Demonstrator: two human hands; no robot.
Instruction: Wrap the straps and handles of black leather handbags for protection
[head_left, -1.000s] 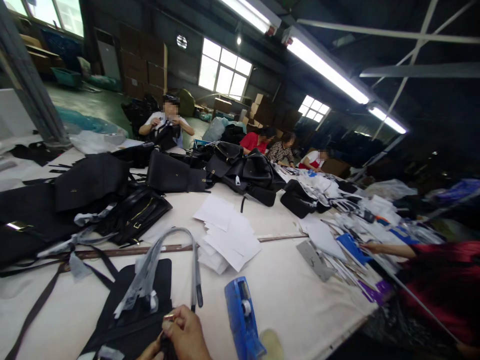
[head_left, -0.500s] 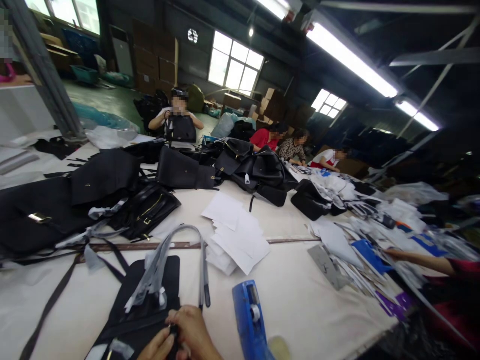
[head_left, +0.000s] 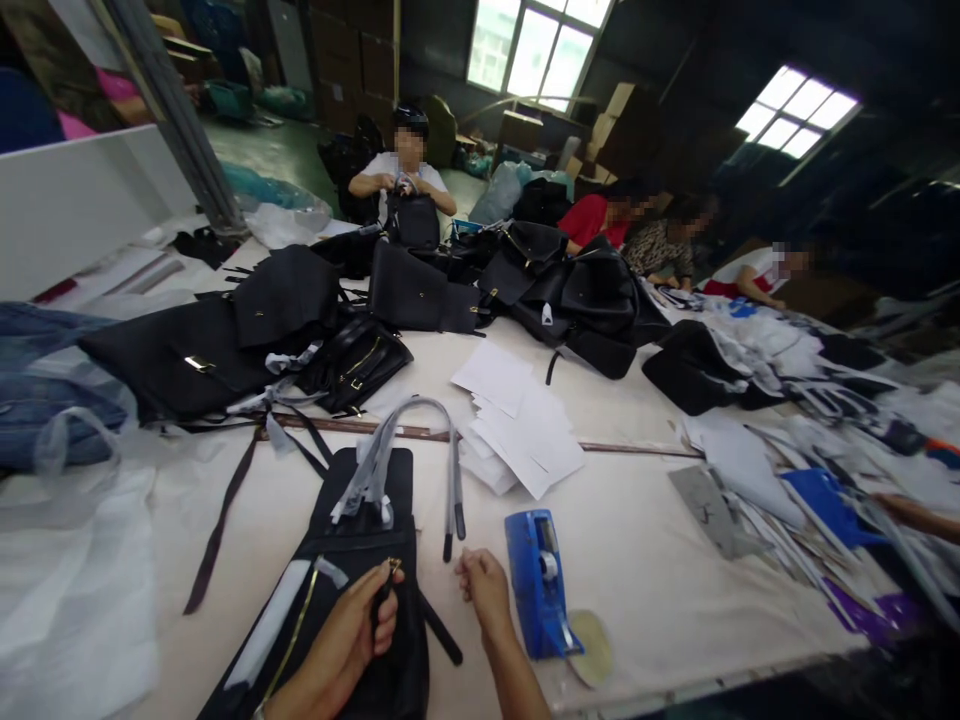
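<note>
A black bag with a gold zipper lies on the near side of the pale table. My left hand is closed on a black strap with a small gold buckle, over the bag. To its right, my right hand has curled fingers pressed together near the strap ends; whether they pinch something small is too unclear to tell. Looped handles in clear wrapping rise from the bag's top. A blue tape dispenser stands right of my right hand, beside a yellowish tape roll.
White paper sheets lie beyond the handles. Several black bags line the far side. Blue pieces and a grey plate are at right, near another person's arm. Other people sit beyond the table.
The view has shifted, so things appear higher and the left side shows more. My hands, together at the strap before, are now apart; my right hand has moved off to the right.
</note>
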